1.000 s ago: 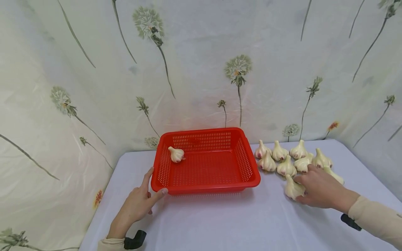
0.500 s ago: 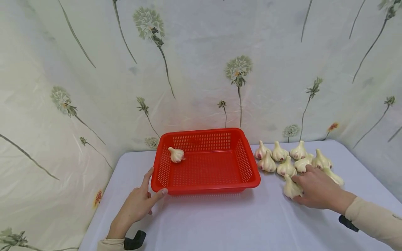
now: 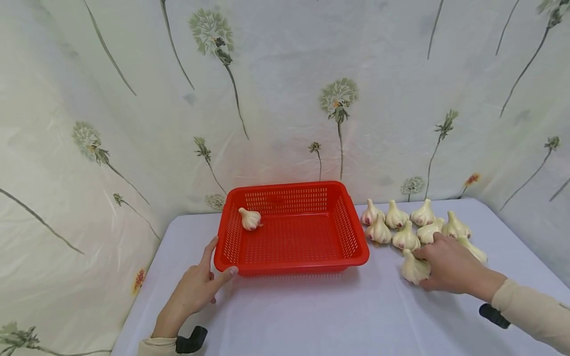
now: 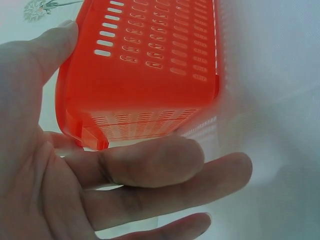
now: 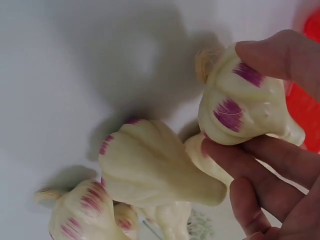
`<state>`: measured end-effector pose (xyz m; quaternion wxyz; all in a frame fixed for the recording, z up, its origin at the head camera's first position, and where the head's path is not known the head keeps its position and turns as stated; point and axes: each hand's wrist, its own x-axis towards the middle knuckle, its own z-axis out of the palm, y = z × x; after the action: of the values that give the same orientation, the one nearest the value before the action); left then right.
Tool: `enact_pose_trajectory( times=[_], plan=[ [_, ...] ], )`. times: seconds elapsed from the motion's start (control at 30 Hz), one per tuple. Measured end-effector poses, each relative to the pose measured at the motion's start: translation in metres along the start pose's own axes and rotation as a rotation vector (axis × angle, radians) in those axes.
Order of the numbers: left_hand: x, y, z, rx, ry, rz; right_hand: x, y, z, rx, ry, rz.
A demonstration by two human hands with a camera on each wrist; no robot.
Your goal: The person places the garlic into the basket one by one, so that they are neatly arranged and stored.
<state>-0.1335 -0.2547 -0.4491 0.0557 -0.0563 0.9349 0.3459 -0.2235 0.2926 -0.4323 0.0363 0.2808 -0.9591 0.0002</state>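
Note:
A red perforated basket (image 3: 291, 268) stands mid-table with one garlic bulb (image 3: 250, 219) inside, at its left. My left hand (image 3: 189, 291) touches the basket's near-left corner with thumb and forefinger; in the left wrist view the other fingers (image 4: 150, 162) stretch beside the basket wall (image 4: 140, 90). My right hand (image 3: 458, 269) pinches a garlic bulb (image 3: 415, 268) at the front of the group on the right. The right wrist view shows that bulb (image 5: 245, 102), with purple patches, between thumb (image 5: 280, 55) and fingers.
Several other garlic bulbs (image 3: 405, 237) sit close together right of the basket, some touching. The white-covered table (image 3: 311, 316) meets a flower-printed curtain (image 3: 285, 99) at the back. More bulbs (image 5: 155, 165) lie next to the held one.
The right hand and the bulb at its fingertips have shifted slightly to the left. The left hand and the basket look unmoved.

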Motion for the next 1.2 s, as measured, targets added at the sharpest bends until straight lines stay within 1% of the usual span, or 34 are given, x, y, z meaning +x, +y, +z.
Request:
enact_pose_trajectory(
  times=[0.1,0.2,0.33,0.47,0.6,0.73,0.83,0.97,1.1,1.2],
  plan=[
    [0.000,-0.001,0.000,-0.001,0.001,-0.002,0.001,-0.001,-0.006,0.060,0.019,0.016],
    [0.001,-0.001,0.000,-0.005,0.001,-0.005,0.003,-0.002,-0.013,0.118,0.056,0.028],
    [0.001,-0.001,0.000,-0.010,0.002,-0.009,0.009,0.000,-0.024,0.182,0.114,0.007],
    [0.000,-0.002,-0.001,-0.011,0.000,-0.016,0.015,0.001,-0.037,0.260,0.144,0.002],
    [0.000,-0.003,-0.002,-0.008,0.003,-0.021,0.022,-0.001,-0.049,0.302,0.165,0.026],
    [0.000,-0.003,-0.002,-0.006,0.006,-0.018,0.031,-0.004,-0.060,0.293,0.157,0.037],
    [0.001,-0.004,-0.001,-0.002,0.008,-0.011,0.037,-0.006,-0.069,0.305,0.119,0.057],
    [0.002,-0.004,0.000,0.006,0.011,-0.001,0.045,-0.008,-0.079,0.332,0.096,0.082],
    [0.003,-0.004,0.001,0.004,0.014,0.007,0.050,-0.011,-0.086,0.358,0.110,0.100],
    [0.003,-0.004,0.001,0.003,0.015,0.008,0.055,-0.014,-0.088,0.380,0.120,0.137]
  ],
)
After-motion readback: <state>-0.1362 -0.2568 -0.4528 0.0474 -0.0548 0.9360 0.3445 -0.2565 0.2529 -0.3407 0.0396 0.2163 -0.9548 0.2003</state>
